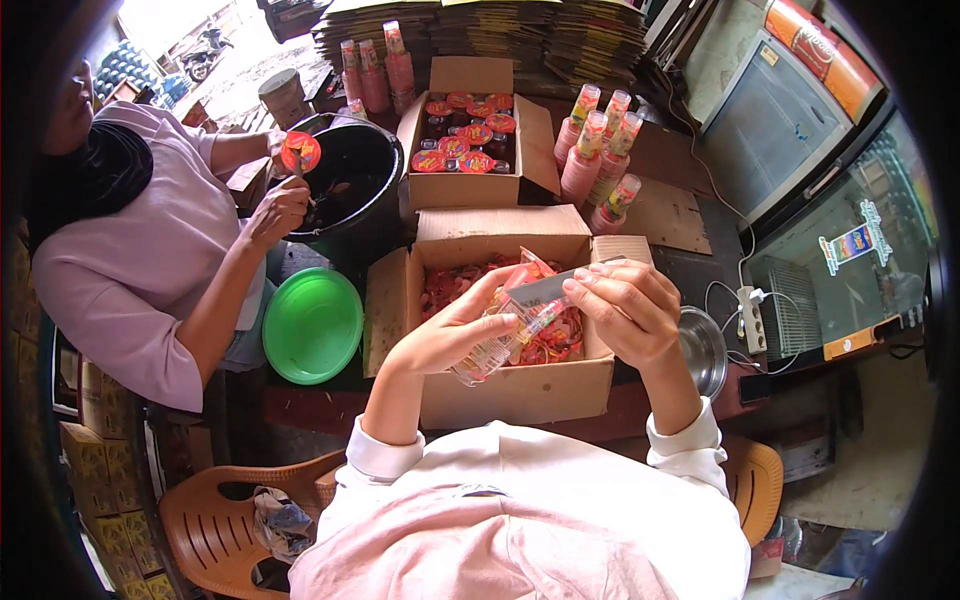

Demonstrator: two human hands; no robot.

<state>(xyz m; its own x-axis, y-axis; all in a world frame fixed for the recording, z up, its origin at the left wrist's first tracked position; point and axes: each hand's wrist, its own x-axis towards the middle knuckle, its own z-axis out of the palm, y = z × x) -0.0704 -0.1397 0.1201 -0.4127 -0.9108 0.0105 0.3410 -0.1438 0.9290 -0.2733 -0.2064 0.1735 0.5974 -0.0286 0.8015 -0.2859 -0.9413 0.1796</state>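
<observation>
My left hand (445, 340) is closed around a clear plastic cup (484, 361) with a coloured print, tilted over an open cardboard box. In my right hand (628, 308), a flat grey metal strip, blade-like (545, 291), is pinched between thumb and fingers. The strip reaches left across the cup, and its far end lies near my left fingers; whether it touches the cup I cannot tell. Below both hands, the cardboard box (515, 392) holds a heap of red printed plastic pieces (440, 290).
Another box (465, 190) holds sealed dark cups with red lids. Stacked cups (580, 172) stand beyond it. At left, a co-worker holds a red-lidded cup (300, 152) over a black bucket (395, 190). A green basin (313, 325) and a metal bowl (706, 355) flank the near box.
</observation>
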